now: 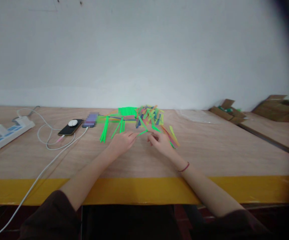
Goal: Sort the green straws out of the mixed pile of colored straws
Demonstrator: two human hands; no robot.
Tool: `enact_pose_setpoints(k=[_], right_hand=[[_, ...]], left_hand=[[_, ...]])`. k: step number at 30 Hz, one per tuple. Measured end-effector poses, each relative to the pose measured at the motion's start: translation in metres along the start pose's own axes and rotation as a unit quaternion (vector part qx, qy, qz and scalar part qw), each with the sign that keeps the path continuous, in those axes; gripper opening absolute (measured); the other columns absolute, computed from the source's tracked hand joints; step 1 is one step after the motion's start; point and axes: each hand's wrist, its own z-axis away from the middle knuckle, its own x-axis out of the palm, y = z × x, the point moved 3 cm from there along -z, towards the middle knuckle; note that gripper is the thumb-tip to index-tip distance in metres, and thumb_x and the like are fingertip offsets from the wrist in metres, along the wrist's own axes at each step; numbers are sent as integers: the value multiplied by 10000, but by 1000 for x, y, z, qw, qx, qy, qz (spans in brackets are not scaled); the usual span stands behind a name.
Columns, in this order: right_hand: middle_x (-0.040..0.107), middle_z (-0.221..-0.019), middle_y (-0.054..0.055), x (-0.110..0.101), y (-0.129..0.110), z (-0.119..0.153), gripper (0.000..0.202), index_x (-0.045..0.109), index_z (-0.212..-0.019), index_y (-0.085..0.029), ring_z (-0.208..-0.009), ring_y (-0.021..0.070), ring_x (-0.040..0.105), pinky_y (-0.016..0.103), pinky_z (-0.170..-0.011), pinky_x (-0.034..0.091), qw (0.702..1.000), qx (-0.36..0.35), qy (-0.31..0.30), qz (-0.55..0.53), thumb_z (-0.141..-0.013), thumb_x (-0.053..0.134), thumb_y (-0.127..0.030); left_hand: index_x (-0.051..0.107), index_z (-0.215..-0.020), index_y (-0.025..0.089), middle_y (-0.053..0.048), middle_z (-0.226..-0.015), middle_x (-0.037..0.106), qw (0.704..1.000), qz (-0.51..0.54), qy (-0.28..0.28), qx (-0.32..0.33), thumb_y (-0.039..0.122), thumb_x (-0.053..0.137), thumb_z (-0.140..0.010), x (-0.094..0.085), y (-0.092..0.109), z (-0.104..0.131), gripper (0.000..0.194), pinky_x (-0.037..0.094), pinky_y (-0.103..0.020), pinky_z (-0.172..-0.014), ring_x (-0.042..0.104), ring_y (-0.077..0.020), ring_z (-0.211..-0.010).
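Note:
My left hand [122, 142] is closed, its fingertips pinching one end of a thin bright green strip [141, 133]. My right hand [160, 141] has its fingers curled in a pinch at the other end of that strip. A second green length [142, 123] slants up from the same spot; whether the two are joined I cannot tell. Just beyond my hands lies a heap of short multicoloured strips [149, 115]. Left of it sits a neat row of green strips [127, 111]. Nearer my left hand are a loose green bundle [104, 130] and several more green strips [121, 126].
Long coloured strips [171, 137] lie right of my right hand. To the left are a black phone [69, 128] with a white mouse-like object [72, 123], another phone [90, 120], white cables [51, 161] and a power strip [11, 133]. Cardboard boxes [228, 111] stand at the right.

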Motion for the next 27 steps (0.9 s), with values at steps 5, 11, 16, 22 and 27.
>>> enact_pose_setpoints(k=[5, 11, 16, 22, 27], right_hand=[[640, -688, 29, -10, 12, -6, 353, 647, -1065, -163, -586, 166, 596, 271, -567, 459, 999, 27, 17, 1, -898, 427, -382], [661, -716, 53, -16, 12, -7, 419, 649, -991, -148, -639, 175, 614, 268, -597, 442, 997, 60, 14, 44, -933, 398, -478], [692, -759, 55, -7, 13, -3, 356, 672, -942, -162, -706, 182, 632, 271, -651, 443, 993, 24, -46, 103, -936, 438, -430], [726, -865, 77, 1, 22, 0, 298, 685, -953, -164, -756, 191, 657, 280, -690, 449, 991, 5, -70, 116, -932, 468, -368], [721, -820, 73, 1, 21, -1, 278, 684, -886, -156, -725, 177, 649, 264, -646, 426, 987, 4, -80, 138, -928, 468, -326]], left_hand=[[671, -997, 150, -83, -982, 659, 999, 26, 20, -6, 296, 407, -978, 5, -6, 0, 302, 507, -290, -813, 637, -175, -896], [656, -962, 146, -82, -963, 651, 987, 57, 70, -136, 272, 429, -963, 11, -36, -1, 260, 484, -289, -803, 619, -180, -887], [660, -886, 135, -83, -862, 674, 965, 73, 90, -237, 261, 432, -948, 24, -73, -9, 268, 462, -290, -781, 615, -181, -832], [677, -921, 127, -115, -903, 703, 949, 62, 57, -304, 287, 418, -944, 33, -86, -25, 305, 457, -282, -756, 641, -195, -842], [683, -972, 137, -126, -950, 715, 942, 31, 16, -335, 317, 394, -954, 41, -87, -37, 341, 467, -295, -783, 663, -222, -891]])
